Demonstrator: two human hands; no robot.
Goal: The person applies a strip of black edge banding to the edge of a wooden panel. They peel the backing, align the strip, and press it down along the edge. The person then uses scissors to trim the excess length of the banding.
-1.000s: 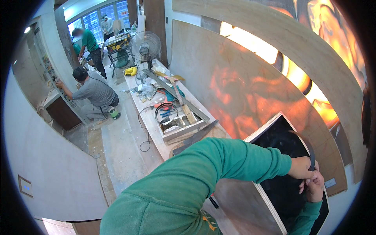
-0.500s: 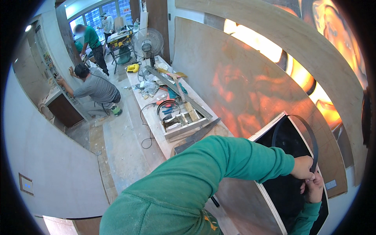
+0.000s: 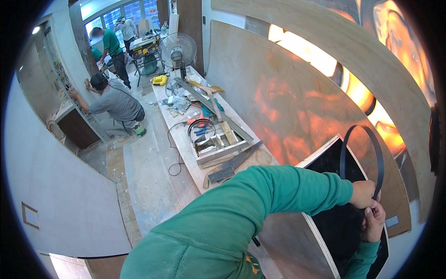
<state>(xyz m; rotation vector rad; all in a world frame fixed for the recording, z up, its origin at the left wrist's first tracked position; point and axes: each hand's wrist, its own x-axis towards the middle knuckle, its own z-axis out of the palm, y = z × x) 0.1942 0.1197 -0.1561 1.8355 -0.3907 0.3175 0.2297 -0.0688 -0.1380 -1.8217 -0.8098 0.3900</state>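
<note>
A box-like wooden piece (image 3: 337, 228) stands close in front of the person on the right, its flat black face framed by pale, layered edges. Above it a long, narrow black strip (image 3: 380, 167) arches in a tall, smooth, dull loop. The left hand (image 3: 364, 194) is closed on the strip's lower part, near the box's far edge. Just below, the right hand (image 3: 373, 223) has its fingers bent narrow; whether they pinch the strip, I cannot tell.
</note>
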